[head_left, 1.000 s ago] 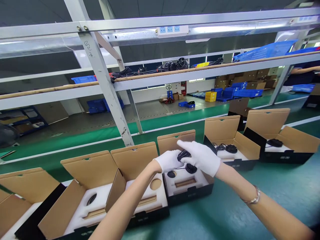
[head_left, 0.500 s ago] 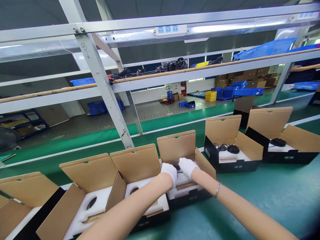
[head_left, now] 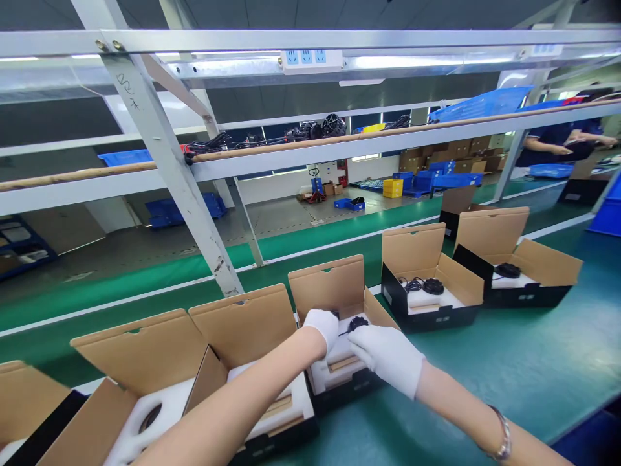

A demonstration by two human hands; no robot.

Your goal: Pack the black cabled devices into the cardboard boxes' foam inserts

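Observation:
White gloves cover both my hands, which are in the middle open box [head_left: 326, 279], a cardboard one with a black outside and a white foam insert [head_left: 342, 353]. My left hand [head_left: 323, 327] is closed at the box's left side; a bit of black shows past its fingers, but what it grips is hidden. Over the right part of the foam, the fingers of my right hand [head_left: 388, 356] close on the near edge of a round black part [head_left: 358, 322] with a short dark cable running left from it.
To the right, an open box [head_left: 446, 318] holds a round black part and coiled cable; another box [head_left: 538, 296] holds a black part. Open boxes with foam [head_left: 167, 404] line the left. A metal post [head_left: 184, 181] and shelf rail [head_left: 315, 155] stand behind. People [head_left: 557, 145] work far right.
My right hand has turned and come nearer to me, uncovering the round black part. My left hand stays closed in the box. The view has swung right.

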